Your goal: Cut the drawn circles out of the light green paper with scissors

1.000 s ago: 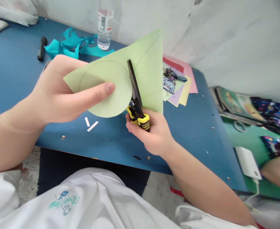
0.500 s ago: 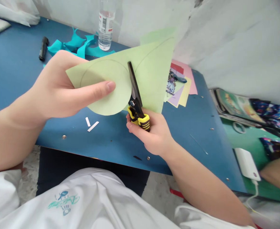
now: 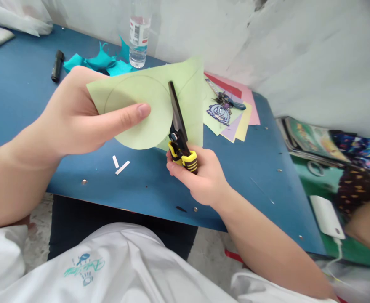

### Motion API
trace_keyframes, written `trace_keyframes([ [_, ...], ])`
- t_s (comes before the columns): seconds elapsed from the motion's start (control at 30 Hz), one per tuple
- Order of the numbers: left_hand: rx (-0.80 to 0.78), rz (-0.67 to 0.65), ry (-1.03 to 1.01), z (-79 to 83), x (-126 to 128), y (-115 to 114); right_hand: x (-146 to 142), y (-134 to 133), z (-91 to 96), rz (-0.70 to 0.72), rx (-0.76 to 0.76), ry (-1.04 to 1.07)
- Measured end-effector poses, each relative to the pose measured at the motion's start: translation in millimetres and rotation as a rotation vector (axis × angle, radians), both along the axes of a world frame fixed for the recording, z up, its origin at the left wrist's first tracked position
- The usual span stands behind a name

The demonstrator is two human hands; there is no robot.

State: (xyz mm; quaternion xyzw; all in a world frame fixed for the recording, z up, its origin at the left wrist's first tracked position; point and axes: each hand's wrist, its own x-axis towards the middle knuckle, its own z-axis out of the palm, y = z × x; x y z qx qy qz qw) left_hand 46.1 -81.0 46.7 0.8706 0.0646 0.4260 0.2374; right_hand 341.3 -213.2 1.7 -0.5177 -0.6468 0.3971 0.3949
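Note:
My left hand (image 3: 86, 113) pinches a light green sheet of paper (image 3: 153, 97) above the table, thumb on top and the other fingers hidden behind. A drawn circle shows on the paper; its lower edge is cut round, while the upper arc is still a pencil line within the sheet. In my right hand (image 3: 200, 174) are black scissors (image 3: 179, 122) with yellow and black handles. Their blades point upward along the right side of the circle, with the paper at them. Most of my right fingers are hidden behind the handles.
On the blue table (image 3: 134, 193) lie two white paper strips (image 3: 121, 167), a black marker (image 3: 57, 66) and teal scraps (image 3: 99, 61). A water bottle (image 3: 139, 42) stands by the wall. Coloured sheets (image 3: 241, 122) lie right. Another person's arm (image 3: 368, 227) is near a white power bank (image 3: 326, 216).
The green paper's right part has swung inward and looks narrower, uncovering more of the coloured sheets. Both hands stay nearly in place. At the far right, a dark patterned cloth has appeared by the other person's arm.

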Motion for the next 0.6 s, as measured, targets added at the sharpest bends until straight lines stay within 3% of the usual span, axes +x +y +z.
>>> trace_keyframes([
  [0.17,0.061,-0.061,0.052,1.5,-3,10,2,1,-1.3,0.014,0.012,-0.018],
  [0.3,0.021,0.044,0.079,1.7,-5,1,2,0,-0.6,0.028,0.010,-0.022],
  [0.5,0.055,0.004,0.101,-8.0,-11,3,-1,1,-0.1,0.036,0.007,-0.010],
  [0.6,0.005,0.083,0.104,-13.3,-16,5,-1,1,0.3,0.035,0.010,-0.009],
])
